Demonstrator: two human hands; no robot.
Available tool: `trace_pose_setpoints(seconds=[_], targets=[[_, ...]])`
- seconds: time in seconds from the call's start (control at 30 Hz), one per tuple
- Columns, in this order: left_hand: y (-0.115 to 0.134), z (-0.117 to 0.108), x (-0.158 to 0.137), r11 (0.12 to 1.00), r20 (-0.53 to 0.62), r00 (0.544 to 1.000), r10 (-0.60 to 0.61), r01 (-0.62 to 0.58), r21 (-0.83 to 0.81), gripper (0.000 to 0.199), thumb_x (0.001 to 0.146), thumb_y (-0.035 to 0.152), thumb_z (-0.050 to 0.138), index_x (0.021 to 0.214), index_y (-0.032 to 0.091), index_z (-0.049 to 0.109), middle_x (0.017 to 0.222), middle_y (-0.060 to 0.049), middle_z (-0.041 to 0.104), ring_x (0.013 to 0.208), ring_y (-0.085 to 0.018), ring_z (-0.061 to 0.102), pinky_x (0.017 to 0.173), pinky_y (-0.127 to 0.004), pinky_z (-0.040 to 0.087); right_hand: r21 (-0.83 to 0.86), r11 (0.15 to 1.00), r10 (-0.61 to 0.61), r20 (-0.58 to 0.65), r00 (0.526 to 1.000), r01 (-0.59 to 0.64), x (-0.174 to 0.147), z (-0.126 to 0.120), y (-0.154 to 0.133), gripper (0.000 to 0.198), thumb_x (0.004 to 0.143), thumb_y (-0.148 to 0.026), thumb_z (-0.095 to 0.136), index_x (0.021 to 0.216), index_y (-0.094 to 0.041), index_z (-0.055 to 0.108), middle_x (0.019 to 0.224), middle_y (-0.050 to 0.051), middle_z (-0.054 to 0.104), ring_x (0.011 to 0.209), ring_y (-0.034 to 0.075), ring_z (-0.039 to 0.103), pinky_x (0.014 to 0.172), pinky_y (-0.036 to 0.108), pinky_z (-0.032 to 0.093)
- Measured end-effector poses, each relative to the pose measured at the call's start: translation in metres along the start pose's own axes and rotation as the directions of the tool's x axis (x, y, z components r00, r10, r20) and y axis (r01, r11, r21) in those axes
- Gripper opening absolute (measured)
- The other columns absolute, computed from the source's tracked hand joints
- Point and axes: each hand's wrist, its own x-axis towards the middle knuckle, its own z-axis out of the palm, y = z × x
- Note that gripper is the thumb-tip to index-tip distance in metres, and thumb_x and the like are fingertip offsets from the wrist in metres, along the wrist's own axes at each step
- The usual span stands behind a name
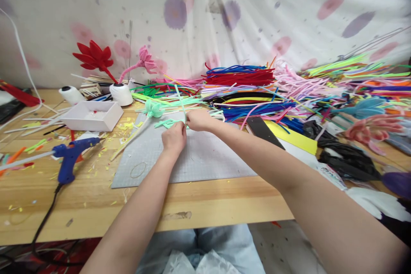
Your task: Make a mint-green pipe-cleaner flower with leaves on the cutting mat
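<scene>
My left hand [175, 139] and my right hand [198, 120] meet over the grey cutting mat [208, 160]. Both are closed, fingertips together, on a mint-green pipe cleaner [180, 98] whose free end sticks up above them. The pinched part is mostly hidden by the fingers. Just behind my left hand, more mint-green pipe cleaners [163, 123] lie on the mat. A mint-green pipe-cleaner flower [153, 108] with a pale stem lies at the mat's left rear corner.
A blue glue gun [69, 158] with its cord lies on the left, near a white box [93, 115]. Red [94, 58] and pink [146, 61] flowers stand in thread spools behind. Bundles of coloured pipe cleaners [240, 77] fill the back; black plastic bags [346, 158] lie right.
</scene>
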Motion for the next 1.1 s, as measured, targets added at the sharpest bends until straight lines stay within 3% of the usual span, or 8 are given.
trace_pose_setpoints(seconds=[0.13,0.2,0.3,0.4,0.57,0.7,0.93,1.1], targets=[[-0.007,0.001,0.002,0.903,0.101,0.987,-0.128,0.158,-0.4,0.011,0.073,0.027,0.054,0.066,0.019,0.053,0.067,-0.004,0.062,0.067,-0.017,0.057,0.061,-0.026,0.037,0.398,0.917,-0.053,0.15,0.987,-0.012,0.007,-0.024,0.022,0.024,0.064,-0.035,0.068,0.053,-0.015,0.061,0.048,0.004,0.056,0.058,0.016,0.055,0.057,0.026,0.039],[-0.012,0.0,0.003,0.663,0.311,0.934,-0.174,0.345,-0.664,0.011,0.069,0.025,0.057,0.063,0.018,0.052,0.059,-0.002,0.06,0.06,-0.016,0.058,0.061,-0.027,0.042,0.628,0.778,-0.1,0.167,0.981,-0.027,0.006,-0.046,0.042,0.023,0.065,-0.037,0.066,0.066,-0.014,0.065,0.057,0.005,0.061,0.058,0.013,0.055,0.056,0.025,0.04],[-0.017,-0.004,0.006,0.234,0.579,0.808,-0.105,0.586,-0.776,0.008,0.066,0.019,0.06,0.066,0.015,0.053,0.057,-0.001,0.059,0.053,-0.014,0.058,0.058,-0.028,0.047,0.802,0.596,-0.065,0.092,0.994,-0.036,0.0,-0.07,0.069,0.027,0.068,-0.036,0.063,0.081,-0.013,0.065,0.07,0.006,0.064,0.063,0.012,0.056,0.058,0.025,0.042],[-0.018,-0.008,0.008,0.033,0.66,0.752,-0.008,0.66,-0.751,0.003,0.068,0.014,0.057,0.07,0.013,0.055,0.057,-0.002,0.058,0.051,-0.012,0.058,0.053,-0.026,0.049,0.833,0.548,-0.101,-0.022,0.995,0.074,-0.01,-0.069,0.073,0.028,0.068,-0.032,0.062,0.09,-0.015,0.063,0.083,0.004,0.063,0.068,0.01,0.055,0.063,0.024,0.042],[-0.013,-0.01,0.005,0.0,0.706,0.703,0.088,0.709,-0.706,0.005,0.072,0.013,0.053,0.073,0.011,0.057,0.056,-0.003,0.057,0.049,-0.012,0.057,0.043,-0.023,0.049,0.604,0.719,-0.394,-0.051,0.918,0.343,-0.016,-0.038,0.036,0.019,0.07,-0.029,0.06,0.084,-0.016,0.064,0.082,0.003,0.061,0.069,0.01,0.05,0.065,0.024,0.04],[-0.01,-0.014,0.002,-0.029,0.682,0.725,0.094,0.687,-0.726,0.003,0.072,0.014,0.054,0.073,0.012,0.056,0.057,-0.001,0.054,0.049,-0.01,0.055,0.038,-0.018,0.046,0.427,0.75,-0.535,-0.06,0.843,0.506,-0.012,-0.028,0.018,0.015,0.076,-0.027,0.054,0.073,-0.014,0.06,0.075,0.003,0.057,0.073,0.012,0.049,0.071,0.026,0.037],[-0.007,-0.017,0.002,-0.074,0.666,0.738,0.107,0.674,-0.735,0.007,0.072,0.018,0.058,0.074,0.013,0.053,0.057,0.002,0.048,0.047,-0.006,0.05,0.034,-0.014,0.042,0.278,0.805,-0.551,0.021,0.834,0.524,-0.008,-0.032,0.019,0.014,0.08,-0.026,0.05,0.074,-0.014,0.055,0.073,0.002,0.052,0.07,0.011,0.043,0.068,0.024,0.032],[-0.007,-0.012,0.002,-0.053,0.634,0.769,0.08,0.639,-0.768,0.016,0.068,0.024,0.063,0.074,0.014,0.053,0.058,0.004,0.049,0.049,-0.006,0.05,0.038,-0.016,0.043,0.08,0.865,-0.499,0.039,0.866,0.495,-0.007,-0.028,0.013,0.018,0.083,-0.027,0.044,0.077,-0.014,0.055,0.076,0.003,0.054,0.071,0.012,0.043,0.07,0.025,0.03]])
